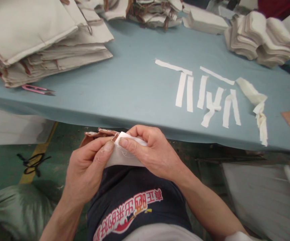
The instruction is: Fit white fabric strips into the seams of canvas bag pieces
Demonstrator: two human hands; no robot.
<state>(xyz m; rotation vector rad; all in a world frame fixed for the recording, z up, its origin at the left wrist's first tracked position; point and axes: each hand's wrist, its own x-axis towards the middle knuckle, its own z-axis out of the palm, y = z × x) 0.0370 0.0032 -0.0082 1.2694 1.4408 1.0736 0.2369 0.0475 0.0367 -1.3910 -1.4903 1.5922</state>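
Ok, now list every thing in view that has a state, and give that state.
White fabric piece: held
Left hand: pinching that fabric's edge
Right hand: pinching it, thumb on top
Pink-handled thread snips: open
White fabric strips: loose, some overlapping
Pale fabric strip: crumpled
Cream fabric stack: piled flat
Folded fabric bundles: stacked
Black cord: tangled
Green sack-like bundle: bulging

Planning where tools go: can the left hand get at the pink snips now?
Probably: the pink snips lie uncovered on the table, though the left hand must release the white fabric.
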